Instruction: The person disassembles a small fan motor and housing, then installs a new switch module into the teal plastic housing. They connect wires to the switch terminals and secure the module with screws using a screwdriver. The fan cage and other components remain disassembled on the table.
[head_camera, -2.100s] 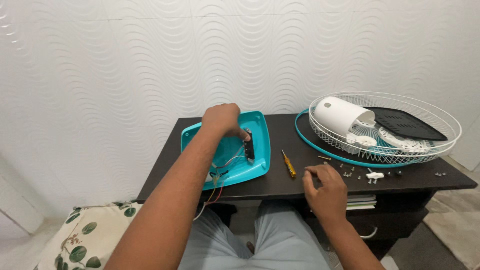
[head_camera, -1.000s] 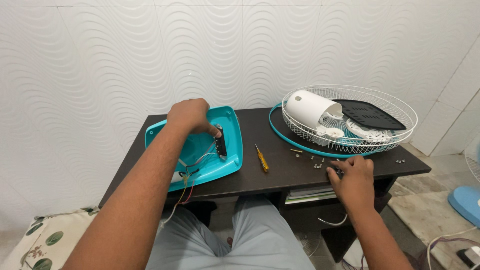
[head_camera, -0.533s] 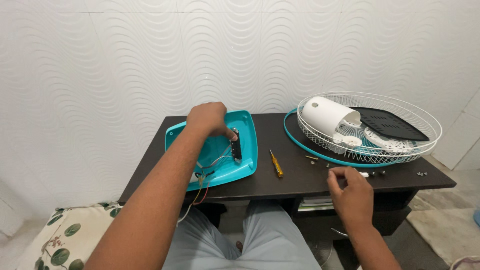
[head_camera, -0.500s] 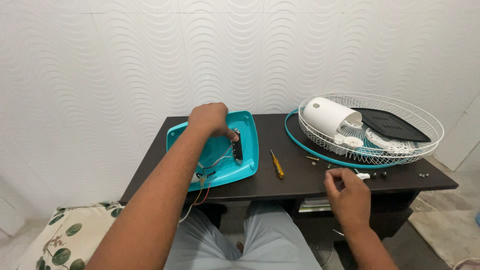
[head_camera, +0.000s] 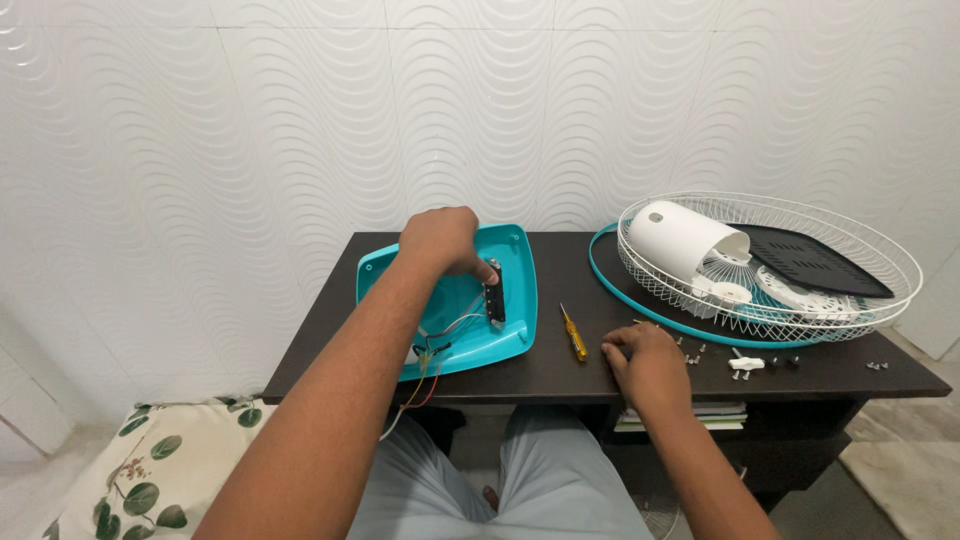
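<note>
Teal fan base (head_camera: 505, 290) sits steadied by the left hand (head_camera: 440, 238), grip closed on its black switch block (head_camera: 494, 303). Right hand (head_camera: 645, 362), fingers curled, picks at loose screws (head_camera: 692, 352) near the tabletop's front edge; probably needs the yellow screwdriver (head_camera: 574, 334) next.

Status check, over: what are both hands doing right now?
Left hand on teal housing, at its black switch block. Right hand closed beside loose screws. Yellow screwdriver lies between.

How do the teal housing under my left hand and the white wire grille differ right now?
The teal housing is a solid rectangular tray with wires and a dark switch block inside; the white wire grille is an open round mesh basket holding fan parts. The left hand rests on the housing; no hand touches the grille. Both sit on the dark table.
</note>
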